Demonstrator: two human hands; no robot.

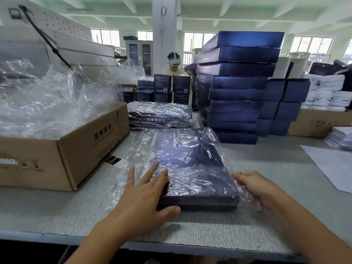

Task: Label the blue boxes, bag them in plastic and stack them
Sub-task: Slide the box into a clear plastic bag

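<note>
A flat dark blue box (192, 168) lies on the grey table in front of me, inside a clear plastic bag (207, 141) whose loose film spreads out on both sides. My left hand (144, 195) rests with straight fingers on the box's near left corner, thumb along its front edge. My right hand (257, 187) touches the box's right side through the film. Behind the box lies a low stack of bagged blue boxes (160, 115). A tall stack of unbagged blue boxes (236, 86) stands at the back right.
A brown carton (64, 153) full of clear plastic bags stands at the left. White paper sheets (335, 164) and a pile of booklets (341, 137) lie at the right. Another person (174, 63) wearing a headset stands behind small blue boxes (163, 88) across the table.
</note>
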